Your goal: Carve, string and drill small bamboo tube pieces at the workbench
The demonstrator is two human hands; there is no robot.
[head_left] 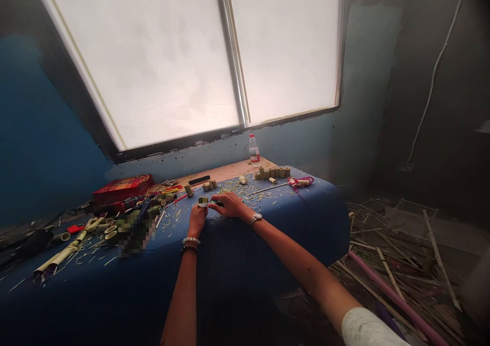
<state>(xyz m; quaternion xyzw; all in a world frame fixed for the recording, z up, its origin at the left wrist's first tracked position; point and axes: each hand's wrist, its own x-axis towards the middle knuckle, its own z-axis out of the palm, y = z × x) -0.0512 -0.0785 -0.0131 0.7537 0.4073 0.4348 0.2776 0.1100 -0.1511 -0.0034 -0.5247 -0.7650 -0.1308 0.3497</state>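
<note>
My left hand (198,219) is closed around a short green bamboo tube (202,200), held upright near the front edge of the blue-covered table. Beside it, my right hand (228,204) is closed on what looks like a knife (216,202), of which a bit of green handle shows. A pale, blade-like strip lies across the tube, its exact contact too small to tell. Pale shavings (229,185) are scattered on the table beyond my hands. Two bamboo pieces, one upright (189,190) and one lying (242,180), are nearby.
A row of cut bamboo pieces (281,172) stands at the back right, near a plastic bottle (254,154) and pink cord (300,182). Bamboo lengths (69,251), tools and a red box (122,189) crowd the left. Bamboo strips (390,264) litter the floor at right.
</note>
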